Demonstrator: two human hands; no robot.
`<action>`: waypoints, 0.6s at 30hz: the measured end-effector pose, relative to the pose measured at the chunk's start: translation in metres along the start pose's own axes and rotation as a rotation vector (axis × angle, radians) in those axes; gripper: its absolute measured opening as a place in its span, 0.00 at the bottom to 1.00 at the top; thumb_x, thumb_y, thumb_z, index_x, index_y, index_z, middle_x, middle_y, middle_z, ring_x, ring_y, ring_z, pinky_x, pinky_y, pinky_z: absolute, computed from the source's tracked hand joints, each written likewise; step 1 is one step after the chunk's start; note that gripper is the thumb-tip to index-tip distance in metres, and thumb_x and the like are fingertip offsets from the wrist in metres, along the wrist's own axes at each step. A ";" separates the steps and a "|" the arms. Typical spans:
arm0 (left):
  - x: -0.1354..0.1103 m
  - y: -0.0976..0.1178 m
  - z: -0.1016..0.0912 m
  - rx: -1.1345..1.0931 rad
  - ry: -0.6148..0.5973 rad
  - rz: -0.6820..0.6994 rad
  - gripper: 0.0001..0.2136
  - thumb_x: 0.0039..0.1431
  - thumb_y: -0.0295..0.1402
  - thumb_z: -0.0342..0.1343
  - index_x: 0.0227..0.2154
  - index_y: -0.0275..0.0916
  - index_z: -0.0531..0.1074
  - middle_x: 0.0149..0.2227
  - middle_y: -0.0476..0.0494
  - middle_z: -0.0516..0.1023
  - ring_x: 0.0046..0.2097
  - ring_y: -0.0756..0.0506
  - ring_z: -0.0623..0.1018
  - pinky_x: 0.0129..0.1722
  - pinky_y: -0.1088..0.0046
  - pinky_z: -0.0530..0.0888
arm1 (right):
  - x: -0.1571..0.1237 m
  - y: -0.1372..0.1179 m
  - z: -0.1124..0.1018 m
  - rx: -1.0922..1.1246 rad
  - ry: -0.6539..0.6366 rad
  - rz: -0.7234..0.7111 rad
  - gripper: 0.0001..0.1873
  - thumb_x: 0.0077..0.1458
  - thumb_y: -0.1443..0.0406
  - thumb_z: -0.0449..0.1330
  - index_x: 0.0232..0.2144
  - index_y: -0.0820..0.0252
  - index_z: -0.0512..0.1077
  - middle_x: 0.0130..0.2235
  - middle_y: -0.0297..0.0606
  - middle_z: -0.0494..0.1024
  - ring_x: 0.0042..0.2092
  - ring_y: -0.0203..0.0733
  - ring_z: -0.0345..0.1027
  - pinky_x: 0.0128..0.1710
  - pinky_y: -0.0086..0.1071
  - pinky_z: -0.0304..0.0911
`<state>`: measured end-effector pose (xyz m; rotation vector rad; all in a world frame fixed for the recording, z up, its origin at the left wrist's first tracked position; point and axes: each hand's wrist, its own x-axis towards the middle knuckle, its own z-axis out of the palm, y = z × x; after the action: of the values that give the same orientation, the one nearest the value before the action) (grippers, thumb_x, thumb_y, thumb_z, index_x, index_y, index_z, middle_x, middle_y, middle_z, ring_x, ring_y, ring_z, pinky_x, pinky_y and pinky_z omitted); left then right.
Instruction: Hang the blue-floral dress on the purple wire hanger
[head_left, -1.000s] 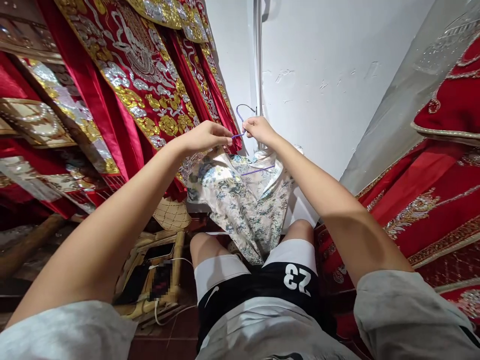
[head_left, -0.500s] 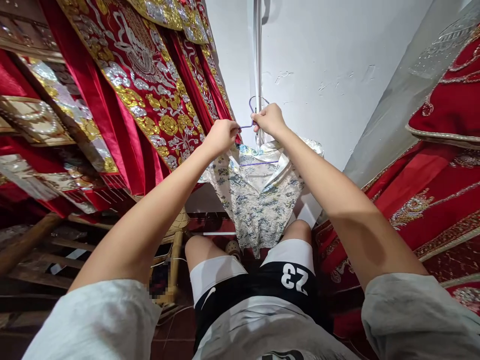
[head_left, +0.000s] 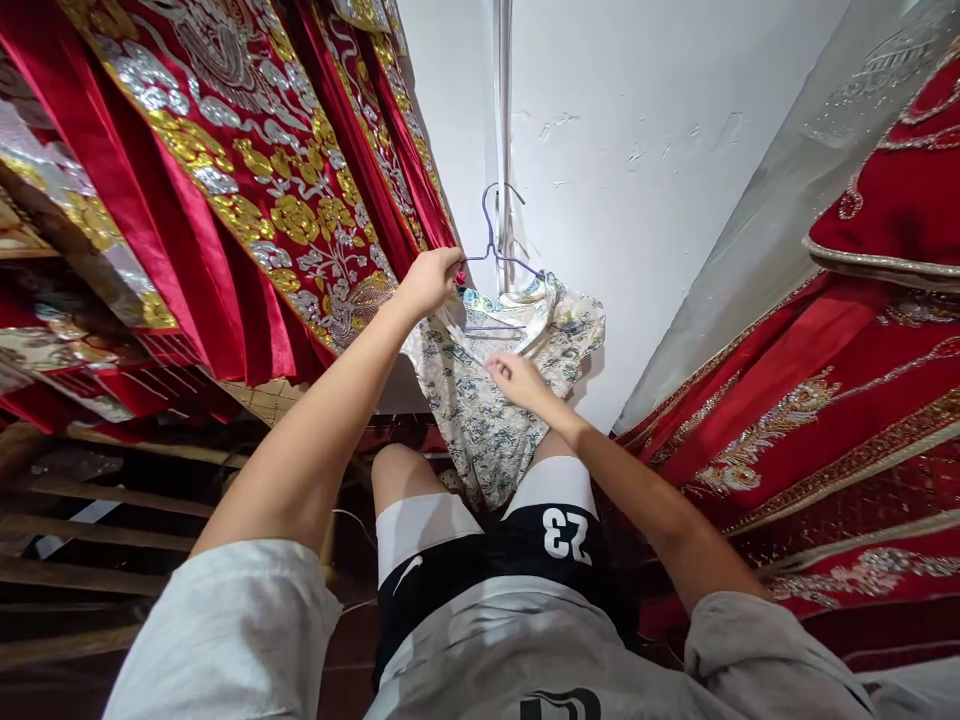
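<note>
In front of white wall (head_left: 637, 190): floral blouse (head_left: 466, 420), draped on purple hanger (head_left: 491, 247). Left hand (head_left: 433, 278): grip closed on hanger's left arm. Right hand (head_left: 519, 382): just shifted off hanger to blouse front, curled, cannot tell if pinching cloth; support apparently one-handed now.

There is room to pass right of the floral garment (head_left: 484, 430), before the white wall (head_left: 622, 120), as far as the translucent sheet (head_left: 739, 215) and red embroidered fabric (head_left: 787, 390). Leftward, red-and-gold cloth (head_left: 292, 215) crowds the left hand (head_left: 430, 283); below, the person's thighs (head_left: 424, 482) flank the garment.
</note>
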<state>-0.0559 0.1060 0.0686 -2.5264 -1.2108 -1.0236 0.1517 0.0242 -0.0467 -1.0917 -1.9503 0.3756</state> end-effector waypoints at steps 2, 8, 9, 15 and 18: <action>0.001 -0.001 0.001 -0.020 -0.005 -0.005 0.08 0.59 0.26 0.47 0.32 0.37 0.72 0.34 0.39 0.78 0.36 0.42 0.74 0.38 0.66 0.69 | -0.018 0.017 0.023 0.055 -0.286 0.234 0.16 0.65 0.56 0.56 0.33 0.59 0.76 0.35 0.43 0.80 0.40 0.48 0.72 0.43 0.35 0.65; -0.004 0.005 -0.006 -0.050 -0.003 0.004 0.09 0.59 0.27 0.47 0.32 0.38 0.73 0.30 0.42 0.76 0.33 0.44 0.71 0.37 0.66 0.70 | -0.011 0.051 0.062 -0.123 -0.231 0.661 0.26 0.67 0.52 0.54 0.22 0.61 0.73 0.32 0.49 0.81 0.38 0.47 0.72 0.37 0.32 0.57; -0.004 0.006 -0.007 -0.054 -0.005 0.003 0.09 0.60 0.27 0.47 0.31 0.39 0.72 0.30 0.43 0.76 0.32 0.45 0.70 0.36 0.67 0.70 | -0.007 0.053 0.065 -0.121 -0.219 0.667 0.26 0.69 0.52 0.52 0.23 0.60 0.73 0.33 0.49 0.82 0.38 0.47 0.73 0.37 0.32 0.57; -0.004 0.013 -0.011 -0.049 -0.052 -0.023 0.08 0.61 0.27 0.47 0.31 0.37 0.72 0.29 0.42 0.75 0.32 0.45 0.71 0.36 0.66 0.70 | 0.004 0.061 0.072 0.065 -0.164 0.744 0.29 0.71 0.52 0.44 0.31 0.61 0.77 0.33 0.46 0.83 0.36 0.44 0.73 0.36 0.30 0.59; -0.003 0.015 -0.007 -0.004 -0.060 -0.033 0.09 0.62 0.27 0.47 0.31 0.37 0.72 0.30 0.41 0.76 0.32 0.43 0.72 0.37 0.65 0.71 | 0.000 0.062 0.074 0.119 -0.137 0.778 0.21 0.67 0.58 0.51 0.28 0.63 0.75 0.32 0.47 0.82 0.36 0.44 0.73 0.36 0.29 0.60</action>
<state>-0.0497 0.0914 0.0740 -2.5653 -1.2718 -0.9646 0.1271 0.0699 -0.1280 -1.7534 -1.5142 0.9872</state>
